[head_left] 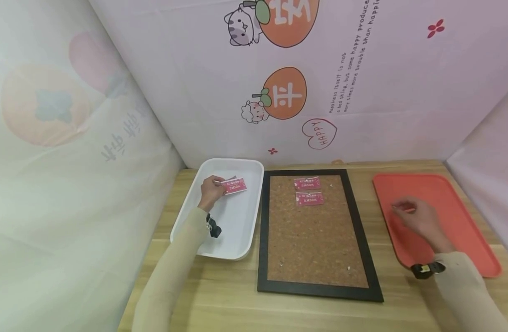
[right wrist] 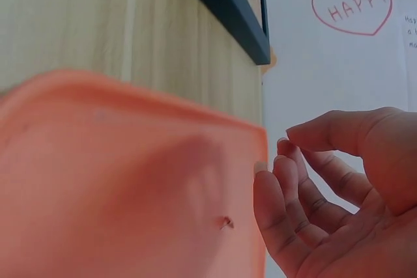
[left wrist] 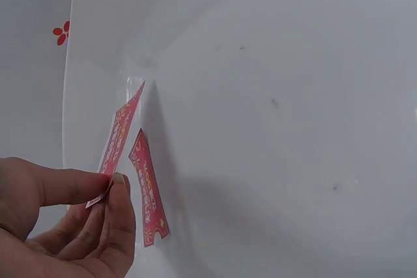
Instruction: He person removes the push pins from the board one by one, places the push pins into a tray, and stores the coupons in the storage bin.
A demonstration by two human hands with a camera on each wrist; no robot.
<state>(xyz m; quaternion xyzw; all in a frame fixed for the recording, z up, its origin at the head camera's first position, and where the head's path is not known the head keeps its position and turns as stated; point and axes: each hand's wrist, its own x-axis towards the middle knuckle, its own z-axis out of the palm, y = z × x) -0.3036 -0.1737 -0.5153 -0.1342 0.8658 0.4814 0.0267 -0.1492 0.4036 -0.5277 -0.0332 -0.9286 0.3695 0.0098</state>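
Pinching left hand (head_left: 211, 191): thumb and forefinger grip the 9 o'clock end of a pink coupon (head_left: 236, 186) over the white tray (head_left: 237, 226).
Held coupon: long axis roughly 9 to 3, free end towards 3; the left hand is far nearer than the right.
Right hand (head_left: 421, 220): fingers curled, thumb close to the fingertips, over the red tray (head_left: 449, 198) on its 9 o'clock side; cannot tell whether they hold anything.
Loose coupon (left wrist: 150, 193): in the white tray, beside the held one.
Framed corkboard (head_left: 314, 246): at 4 o'clock from the left hand, 9 from the right.
Cork: upper coupon (head_left: 307, 183) and lower coupon (head_left: 310, 199) lie near 12, long axes 9 to 3; room stretches below towards 6.
Edges: white tray's rim just beside the black frame; a table (head_left: 221, 299) strip parts frame and red tray.
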